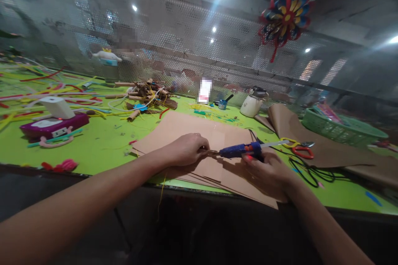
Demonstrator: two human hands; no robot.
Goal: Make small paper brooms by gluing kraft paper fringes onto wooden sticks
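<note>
From my station I have the glue gun (pixel 238 150) in the right fingers (pixel 250 160), which wrap its underside, its nozzle pointing at the left fingers (pixel 200 145). Those are curled together just off the tip; a small brownish bit shows between, too blurred for me to tell whether they pinch it. I judge the gun light and stiff, its shell hard and easy to grip, so I'd hold it low by the handle and keep skin off the metal end, which could be hot. The pale glue stick (pixel 275 143) juts out behind, above the right fingers, and looks likely to snag or bend if knocked. The brown paper (pixel 186 128) lies stacked beneath both sets of fingers; I expect it to slide and crease readily, so it's best taken flat by an edge. Its near corner overhangs the front edge of the surface (pixel 105 145), close below the right fingers. Right of them, black cord (pixel 306 174) loops and scissors (pixel 301 149) crowd any sideways swing; there's more open room left of the left fingers, on bare green.
</note>
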